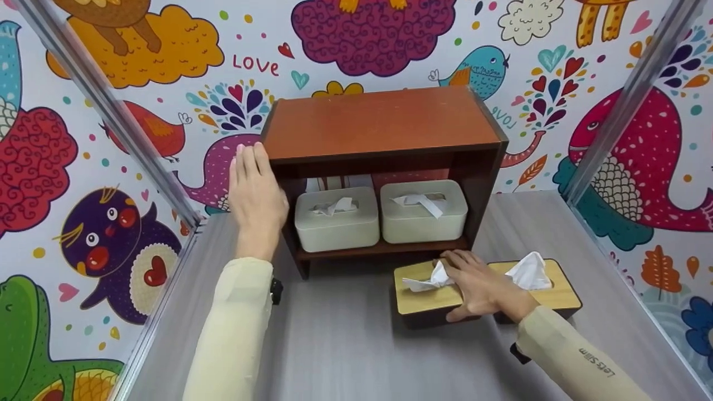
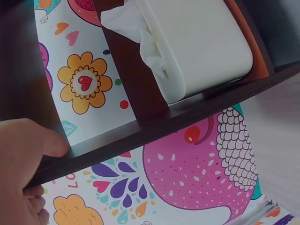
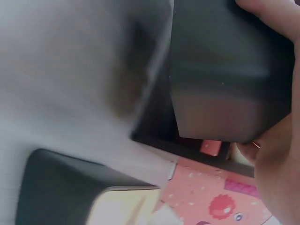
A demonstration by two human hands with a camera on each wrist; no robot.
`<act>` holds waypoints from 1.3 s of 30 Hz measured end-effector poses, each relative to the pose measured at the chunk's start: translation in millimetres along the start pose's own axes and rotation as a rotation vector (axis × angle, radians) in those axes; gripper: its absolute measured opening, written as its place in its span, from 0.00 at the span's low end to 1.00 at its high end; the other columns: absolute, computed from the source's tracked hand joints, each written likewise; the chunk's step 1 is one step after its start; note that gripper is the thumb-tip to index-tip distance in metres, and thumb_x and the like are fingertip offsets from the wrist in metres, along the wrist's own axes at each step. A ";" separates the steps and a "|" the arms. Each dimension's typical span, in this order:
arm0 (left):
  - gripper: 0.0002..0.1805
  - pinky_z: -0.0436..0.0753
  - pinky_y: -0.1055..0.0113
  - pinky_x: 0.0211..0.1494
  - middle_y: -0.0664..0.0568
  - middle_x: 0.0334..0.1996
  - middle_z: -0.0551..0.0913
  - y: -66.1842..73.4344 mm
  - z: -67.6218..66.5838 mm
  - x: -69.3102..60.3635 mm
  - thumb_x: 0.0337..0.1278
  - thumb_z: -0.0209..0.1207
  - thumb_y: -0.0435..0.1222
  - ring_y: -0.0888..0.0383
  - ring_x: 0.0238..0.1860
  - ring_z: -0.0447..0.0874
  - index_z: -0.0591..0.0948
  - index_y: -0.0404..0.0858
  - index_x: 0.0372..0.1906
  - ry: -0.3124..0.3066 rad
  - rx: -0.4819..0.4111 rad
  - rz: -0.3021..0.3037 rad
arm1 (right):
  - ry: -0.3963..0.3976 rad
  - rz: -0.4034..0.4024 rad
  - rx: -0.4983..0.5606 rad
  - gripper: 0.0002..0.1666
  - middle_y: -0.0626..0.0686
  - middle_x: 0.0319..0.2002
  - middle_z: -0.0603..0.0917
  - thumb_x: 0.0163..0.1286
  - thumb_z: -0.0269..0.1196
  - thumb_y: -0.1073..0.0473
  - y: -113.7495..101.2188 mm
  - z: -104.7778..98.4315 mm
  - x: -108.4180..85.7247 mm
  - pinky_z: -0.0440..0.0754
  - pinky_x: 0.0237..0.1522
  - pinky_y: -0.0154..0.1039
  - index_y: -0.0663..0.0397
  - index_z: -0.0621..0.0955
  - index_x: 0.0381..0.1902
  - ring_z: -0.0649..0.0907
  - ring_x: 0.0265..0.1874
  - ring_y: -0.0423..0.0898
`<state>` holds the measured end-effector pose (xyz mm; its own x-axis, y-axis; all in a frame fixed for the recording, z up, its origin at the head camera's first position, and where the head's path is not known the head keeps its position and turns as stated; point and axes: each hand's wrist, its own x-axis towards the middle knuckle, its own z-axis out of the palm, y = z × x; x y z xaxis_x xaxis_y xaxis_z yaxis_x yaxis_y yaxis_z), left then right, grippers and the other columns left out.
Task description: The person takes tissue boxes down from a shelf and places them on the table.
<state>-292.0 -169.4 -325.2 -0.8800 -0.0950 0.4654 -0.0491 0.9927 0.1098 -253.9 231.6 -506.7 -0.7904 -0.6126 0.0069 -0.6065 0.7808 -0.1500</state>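
Note:
A brown wooden shelf (image 1: 384, 120) stands against the patterned wall. At its left side panel is my left hand (image 1: 257, 197), with the thumb (image 2: 54, 143) on the inner side and the fingers outside. My right hand (image 1: 482, 284) grips a tissue box (image 1: 412, 302) with a light wood lid and dark body, just in front of the shelf's right side. White tissue sticks out of its lid. In the right wrist view the dark body (image 3: 220, 79) looks lifted and tilted, with the thumb and fingers on opposite sides.
Two cream tissue boxes, left (image 1: 337, 231) and right (image 1: 423, 225), sit side by side in the shelf. A second wood-lidded tissue box (image 1: 565, 295) stands right of the held one. Metal frame posts (image 1: 607, 111) edge the grey table (image 1: 334, 345).

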 end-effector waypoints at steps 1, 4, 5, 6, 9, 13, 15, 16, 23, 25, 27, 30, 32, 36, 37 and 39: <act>0.43 0.47 0.55 0.82 0.37 0.74 0.54 0.4 -0.2 0.1 0.59 0.57 0.32 0.43 0.78 0.46 0.48 0.33 0.75 -0.002 0.004 0.002 | -0.004 0.007 0.002 0.71 0.66 0.72 0.62 0.38 0.69 0.23 1.5 2.1 -1.0 0.57 0.73 0.62 0.59 0.62 0.73 0.60 0.72 0.67; 0.43 0.47 0.55 0.82 0.37 0.74 0.54 1.1 -0.3 0.2 0.59 0.57 0.32 0.43 0.78 0.46 0.48 0.33 0.75 -0.003 0.007 0.003 | -0.002 0.020 0.007 0.71 0.66 0.73 0.61 0.39 0.68 0.23 5.5 8.0 -3.4 0.57 0.73 0.63 0.60 0.63 0.73 0.60 0.72 0.67; 0.43 0.47 0.55 0.82 0.37 0.74 0.54 1.3 -0.2 0.0 0.59 0.57 0.32 0.43 0.78 0.46 0.48 0.33 0.75 0.000 0.009 0.001 | 0.001 0.022 0.008 0.71 0.66 0.73 0.61 0.39 0.69 0.23 6.7 9.5 -4.0 0.57 0.73 0.63 0.60 0.62 0.73 0.60 0.72 0.67; 0.43 0.47 0.55 0.82 0.37 0.74 0.54 1.7 -0.1 -0.2 0.59 0.58 0.32 0.44 0.78 0.46 0.48 0.33 0.75 0.001 0.009 0.000 | 0.005 0.021 0.010 0.71 0.66 0.73 0.61 0.39 0.69 0.23 7.8 11.3 -4.8 0.57 0.72 0.63 0.61 0.63 0.73 0.60 0.72 0.67; 0.43 0.47 0.55 0.82 0.37 0.74 0.54 3.0 0.0 -0.9 0.58 0.58 0.32 0.44 0.78 0.46 0.49 0.34 0.75 0.006 0.001 -0.001 | 0.020 0.019 0.011 0.70 0.66 0.72 0.62 0.39 0.70 0.25 11.3 16.5 -7.2 0.58 0.71 0.64 0.60 0.64 0.72 0.61 0.71 0.68; 0.43 0.46 0.56 0.82 0.37 0.74 0.55 3.9 0.1 -1.3 0.58 0.59 0.32 0.44 0.78 0.46 0.49 0.34 0.74 0.009 0.000 0.001 | 0.031 0.015 0.028 0.69 0.67 0.71 0.63 0.38 0.72 0.27 15.0 23.2 -10.3 0.59 0.70 0.65 0.60 0.65 0.71 0.61 0.71 0.69; 0.44 0.46 0.56 0.82 0.37 0.74 0.55 3.9 0.1 -1.3 0.58 0.59 0.32 0.43 0.78 0.46 0.49 0.34 0.74 0.009 0.006 0.001 | 0.036 0.014 0.042 0.68 0.68 0.71 0.63 0.38 0.72 0.27 16.2 25.8 -11.3 0.60 0.70 0.65 0.60 0.66 0.71 0.62 0.70 0.69; 0.44 0.46 0.56 0.82 0.37 0.74 0.55 3.9 0.1 -1.2 0.58 0.59 0.32 0.43 0.78 0.46 0.49 0.34 0.74 0.010 0.008 0.002 | 0.040 0.014 0.048 0.68 0.68 0.71 0.64 0.38 0.73 0.28 16.7 27.1 -11.6 0.60 0.70 0.65 0.61 0.66 0.70 0.62 0.70 0.69; 0.44 0.46 0.56 0.82 0.37 0.74 0.54 3.5 0.0 -1.7 0.59 0.58 0.32 0.43 0.78 0.46 0.49 0.34 0.75 0.003 0.014 -0.004 | 0.046 0.012 0.039 0.69 0.70 0.71 0.63 0.35 0.75 0.31 19.5 35.4 -12.3 0.60 0.70 0.64 0.60 0.65 0.71 0.61 0.70 0.69; 0.43 0.46 0.56 0.82 0.37 0.74 0.54 3.4 -0.3 -1.5 0.59 0.58 0.32 0.44 0.78 0.46 0.49 0.34 0.75 0.004 0.017 -0.006 | 0.045 0.009 0.033 0.70 0.70 0.71 0.63 0.34 0.76 0.32 20.2 37.4 -12.4 0.60 0.71 0.64 0.59 0.64 0.71 0.62 0.70 0.69; 0.44 0.47 0.56 0.82 0.37 0.74 0.54 3.3 -0.5 -1.1 0.59 0.58 0.32 0.44 0.78 0.46 0.48 0.34 0.75 0.004 0.021 -0.004 | 0.044 0.008 0.032 0.71 0.70 0.70 0.63 0.33 0.77 0.32 21.3 39.3 -12.7 0.61 0.71 0.63 0.58 0.63 0.72 0.62 0.70 0.69; 0.43 0.47 0.56 0.82 0.37 0.74 0.54 3.6 -0.9 -0.5 0.59 0.58 0.32 0.44 0.78 0.46 0.48 0.34 0.75 0.001 0.022 -0.004 | 0.037 0.008 0.035 0.71 0.70 0.70 0.64 0.33 0.78 0.34 23.1 41.8 -14.2 0.61 0.70 0.63 0.57 0.63 0.72 0.62 0.70 0.68; 0.44 0.46 0.56 0.82 0.37 0.75 0.54 3.4 -0.8 -0.5 0.59 0.58 0.32 0.44 0.78 0.46 0.48 0.34 0.75 -0.003 0.022 -0.007 | 0.031 0.008 0.042 0.71 0.70 0.70 0.63 0.33 0.78 0.35 24.1 43.3 -15.3 0.62 0.70 0.64 0.57 0.62 0.73 0.62 0.71 0.69; 0.44 0.46 0.56 0.82 0.38 0.75 0.54 2.9 -1.0 -0.6 0.59 0.58 0.32 0.44 0.79 0.46 0.48 0.34 0.75 -0.008 0.025 -0.012 | 0.026 -0.004 0.056 0.71 0.69 0.71 0.63 0.33 0.79 0.37 25.3 46.5 -16.8 0.62 0.70 0.63 0.57 0.61 0.73 0.61 0.71 0.68; 0.44 0.46 0.56 0.82 0.38 0.75 0.54 2.9 -1.2 -0.6 0.59 0.58 0.33 0.44 0.79 0.45 0.48 0.34 0.75 -0.010 0.026 -0.013 | 0.031 -0.011 0.058 0.72 0.69 0.71 0.63 0.33 0.79 0.37 25.4 47.6 -16.9 0.62 0.70 0.63 0.57 0.61 0.73 0.61 0.71 0.68; 0.44 0.46 0.56 0.82 0.38 0.75 0.54 3.0 -1.3 -0.7 0.59 0.58 0.33 0.44 0.79 0.45 0.48 0.34 0.75 -0.010 0.027 -0.013 | 0.041 -0.021 0.054 0.72 0.70 0.70 0.63 0.32 0.80 0.37 25.4 49.7 -17.3 0.63 0.70 0.63 0.59 0.61 0.73 0.62 0.71 0.68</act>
<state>-290.9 -166.4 -324.1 -0.8837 -0.1074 0.4555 -0.0730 0.9930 0.0924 -251.3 255.9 -559.8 -0.7809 -0.6226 0.0505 -0.6184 0.7592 -0.2030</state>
